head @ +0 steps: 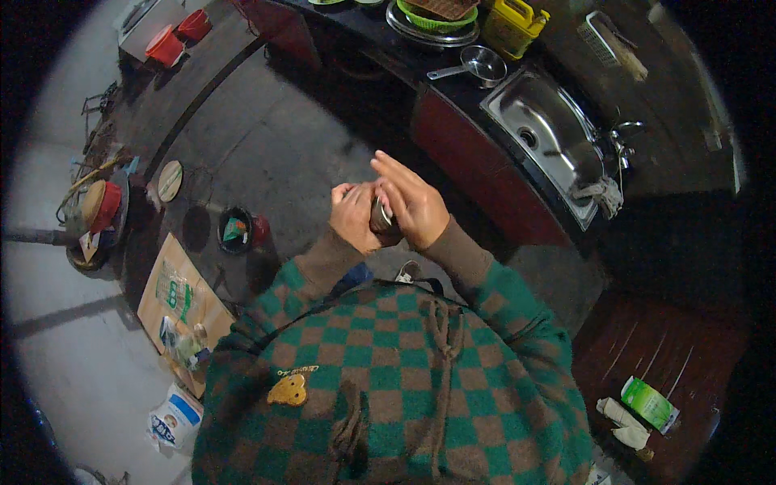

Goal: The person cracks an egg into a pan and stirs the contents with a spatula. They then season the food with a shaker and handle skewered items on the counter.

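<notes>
A small dark cylindrical container (382, 219) with a pale, shiny rim sits between my hands at chest height, mostly covered by fingers. My left hand (354, 213) wraps around its side. Against the other side and the top of the container rests my right hand (424, 209), its longer fingers stretched out past it. Whether those right fingers grip the container cannot be told. Below the hands, a shoe (408, 271) shows on the concrete floor (267, 139).
At the right, a steel sink (548, 136) is set in a dark counter, beside a saucepan (483, 65) and yellow jug (515, 27). A wooden board (209, 291) bearing plastic packages lies left, near a bin (235, 229). A green carton (650, 405) rests on a brown surface, lower right.
</notes>
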